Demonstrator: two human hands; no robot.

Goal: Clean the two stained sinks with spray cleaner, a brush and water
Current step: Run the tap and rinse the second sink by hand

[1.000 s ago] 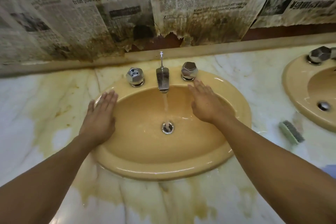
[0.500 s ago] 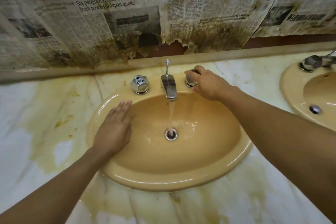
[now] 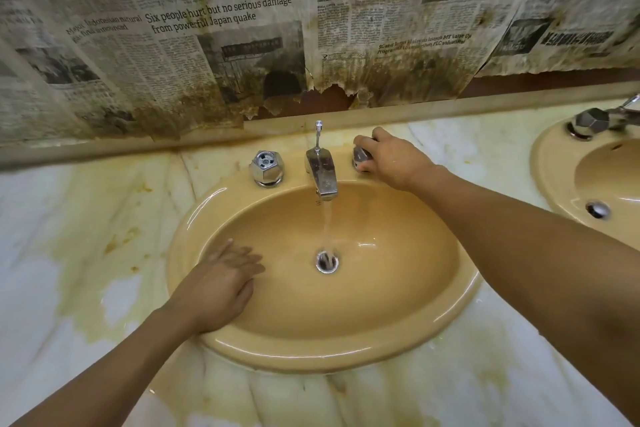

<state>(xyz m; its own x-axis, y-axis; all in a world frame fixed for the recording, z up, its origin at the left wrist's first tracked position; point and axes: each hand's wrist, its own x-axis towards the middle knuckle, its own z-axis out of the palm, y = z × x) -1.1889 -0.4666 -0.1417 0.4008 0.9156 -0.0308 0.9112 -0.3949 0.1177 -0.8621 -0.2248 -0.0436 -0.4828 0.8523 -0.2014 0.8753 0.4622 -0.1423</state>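
The sink (image 3: 311,354) fills the centre of the frame, set in a marble counter (image 3: 69,218). Water (image 3: 327,222) runs from the spout (image 3: 322,173) straight into the drain (image 3: 326,261).

The right hand (image 3: 391,158) is at upper centre-right, fingers and thumb curled round the right knob (image 3: 360,157). The left knob (image 3: 266,168) is untouched. The left hand (image 3: 221,274) lies flat against the basin wall at lower left of the bowl, fingers straight and together, holding nothing. Its fingertips are blurred, so it is likely rubbing or sweeping the wet surface.

As a judgement, this sink is at the rinse stage. The bowl looks glossy and even in colour, with no clear stain inside it, so the spraying and brushing here seem done. With a hand on the knob, the water is probably about to be adjusted or turned off, though I cannot tell which.

The second sink (image 3: 554,163) shows only partly at the right edge. Its bowl appears dry, and too little of it shows to judge its stains. If it is not yet cleaned, that is the main work left. Neither brush nor spray cleaner is in view.

The counter carries yellow-brown stains around the sink, and stained, torn newspaper (image 3: 207,28) covers the wall across the top.
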